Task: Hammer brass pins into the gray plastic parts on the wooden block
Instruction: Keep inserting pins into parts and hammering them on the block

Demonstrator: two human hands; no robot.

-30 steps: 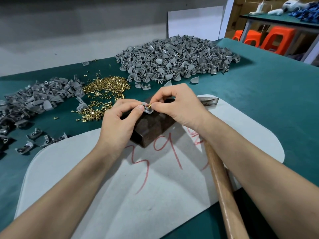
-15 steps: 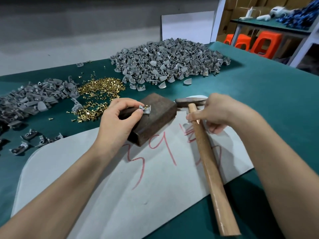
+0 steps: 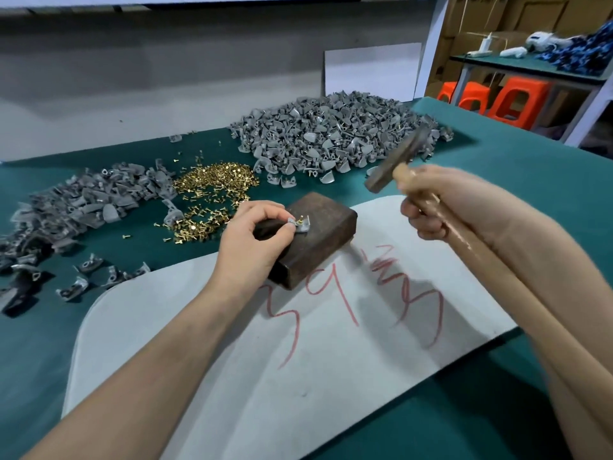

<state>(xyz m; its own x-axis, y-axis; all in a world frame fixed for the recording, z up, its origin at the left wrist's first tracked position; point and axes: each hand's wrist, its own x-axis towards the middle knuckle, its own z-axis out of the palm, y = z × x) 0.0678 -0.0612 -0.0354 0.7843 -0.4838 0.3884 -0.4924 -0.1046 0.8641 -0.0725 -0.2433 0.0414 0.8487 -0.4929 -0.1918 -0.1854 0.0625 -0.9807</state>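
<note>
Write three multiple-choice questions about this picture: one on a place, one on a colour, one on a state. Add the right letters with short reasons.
1. Where is the part that the left hand holds? A on the block; B on a stool; C in a box.
2. What colour is the writing on the sheet? A blue; B red; C black.
3. How is the hammer? A lying flat; B raised in the right hand; C leaning on a wall.
1 A: it rests on the block. 2 B: the strokes are red. 3 B: fingers grip its handle, head aloft.
</note>
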